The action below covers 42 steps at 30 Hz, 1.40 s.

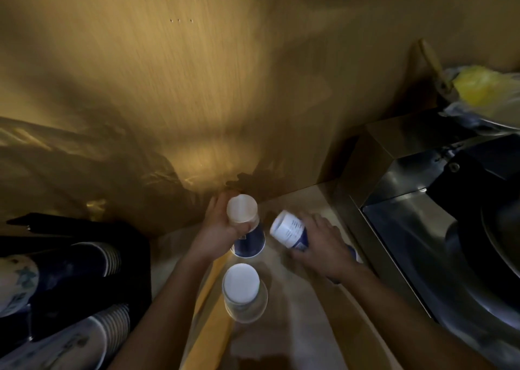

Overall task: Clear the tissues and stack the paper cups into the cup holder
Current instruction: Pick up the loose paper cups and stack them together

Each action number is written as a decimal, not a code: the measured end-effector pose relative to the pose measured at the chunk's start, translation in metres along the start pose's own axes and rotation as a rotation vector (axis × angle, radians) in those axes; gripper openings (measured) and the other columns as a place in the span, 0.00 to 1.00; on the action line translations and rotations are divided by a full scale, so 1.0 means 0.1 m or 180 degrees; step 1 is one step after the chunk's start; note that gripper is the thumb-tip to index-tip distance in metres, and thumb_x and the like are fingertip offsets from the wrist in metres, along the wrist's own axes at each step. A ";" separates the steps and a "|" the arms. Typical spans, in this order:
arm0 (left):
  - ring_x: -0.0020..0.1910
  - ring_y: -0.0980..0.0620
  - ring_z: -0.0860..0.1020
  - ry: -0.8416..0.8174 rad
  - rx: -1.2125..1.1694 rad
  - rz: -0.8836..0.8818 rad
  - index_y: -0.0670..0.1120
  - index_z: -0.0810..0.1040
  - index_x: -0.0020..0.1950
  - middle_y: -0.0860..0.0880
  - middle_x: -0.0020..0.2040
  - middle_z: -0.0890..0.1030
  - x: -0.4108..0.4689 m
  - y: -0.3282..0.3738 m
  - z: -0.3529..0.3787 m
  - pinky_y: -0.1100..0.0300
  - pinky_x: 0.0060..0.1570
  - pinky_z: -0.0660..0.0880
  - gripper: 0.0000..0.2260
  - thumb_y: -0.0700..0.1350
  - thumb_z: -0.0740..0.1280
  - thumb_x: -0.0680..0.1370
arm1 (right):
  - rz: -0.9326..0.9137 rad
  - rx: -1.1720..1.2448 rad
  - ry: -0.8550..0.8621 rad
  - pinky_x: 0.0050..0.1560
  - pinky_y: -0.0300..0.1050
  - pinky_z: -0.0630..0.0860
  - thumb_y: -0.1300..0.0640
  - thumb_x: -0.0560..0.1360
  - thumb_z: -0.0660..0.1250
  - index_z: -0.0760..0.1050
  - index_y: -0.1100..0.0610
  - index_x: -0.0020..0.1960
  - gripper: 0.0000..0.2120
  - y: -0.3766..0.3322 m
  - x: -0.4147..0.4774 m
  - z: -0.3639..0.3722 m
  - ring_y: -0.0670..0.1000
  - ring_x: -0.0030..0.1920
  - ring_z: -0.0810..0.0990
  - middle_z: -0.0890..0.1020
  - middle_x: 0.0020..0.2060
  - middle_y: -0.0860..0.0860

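- Wood-grain wall panel (197,74), lit in a warm pool near its base and shadowed toward the left.
- Pale counter surface (304,327) meeting the wall.
- Steel sink (422,246) set in at the right, dark within.
- Yellow plastic bag (481,88) at upper right, above the sink.

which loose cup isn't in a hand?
The inverted cup standing alone nearest the camera. The left hand and right hand each grip one of the others.
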<state>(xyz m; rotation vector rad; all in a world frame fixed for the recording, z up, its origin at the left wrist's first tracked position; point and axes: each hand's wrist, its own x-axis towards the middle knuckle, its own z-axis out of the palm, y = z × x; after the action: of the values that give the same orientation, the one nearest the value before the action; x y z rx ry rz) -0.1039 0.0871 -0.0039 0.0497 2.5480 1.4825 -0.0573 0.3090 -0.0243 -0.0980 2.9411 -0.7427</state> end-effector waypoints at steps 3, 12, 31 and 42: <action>0.58 0.51 0.73 -0.0112 -0.0333 -0.0069 0.60 0.66 0.59 0.52 0.59 0.73 -0.03 -0.01 0.00 0.50 0.54 0.76 0.28 0.50 0.75 0.64 | -0.0010 0.0965 0.0592 0.55 0.48 0.70 0.49 0.66 0.72 0.57 0.43 0.67 0.36 -0.13 0.04 -0.35 0.49 0.57 0.72 0.73 0.59 0.51; 0.60 0.52 0.74 -0.0220 -0.0561 -0.0051 0.60 0.65 0.62 0.52 0.61 0.73 -0.09 -0.02 0.01 0.48 0.57 0.76 0.29 0.51 0.76 0.66 | -0.1050 0.2295 0.2311 0.54 0.45 0.76 0.48 0.66 0.71 0.55 0.35 0.62 0.33 -0.70 -0.01 -1.01 0.50 0.60 0.73 0.69 0.61 0.53; 0.54 0.50 0.78 0.0118 -0.0664 -0.0527 0.50 0.75 0.59 0.45 0.60 0.79 -0.12 -0.08 -0.13 0.53 0.56 0.74 0.11 0.42 0.65 0.77 | -0.0750 0.0993 0.0797 0.50 0.49 0.75 0.43 0.67 0.70 0.57 0.46 0.61 0.30 -0.73 0.18 -0.20 0.56 0.57 0.75 0.74 0.60 0.56; 0.47 0.60 0.77 -0.0097 -0.0679 -0.0290 0.52 0.76 0.54 0.57 0.46 0.79 -0.08 0.08 0.05 0.64 0.45 0.73 0.09 0.50 0.66 0.75 | -0.0707 0.0469 0.0272 0.48 0.49 0.75 0.45 0.68 0.71 0.66 0.56 0.62 0.28 -0.47 0.22 0.20 0.56 0.53 0.77 0.76 0.56 0.57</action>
<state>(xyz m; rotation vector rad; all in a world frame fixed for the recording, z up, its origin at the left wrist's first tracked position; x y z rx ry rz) -0.0953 0.0945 0.0015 -0.0729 2.3209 1.6933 -0.0746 0.2561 -0.0215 -0.3951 2.9748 -1.0149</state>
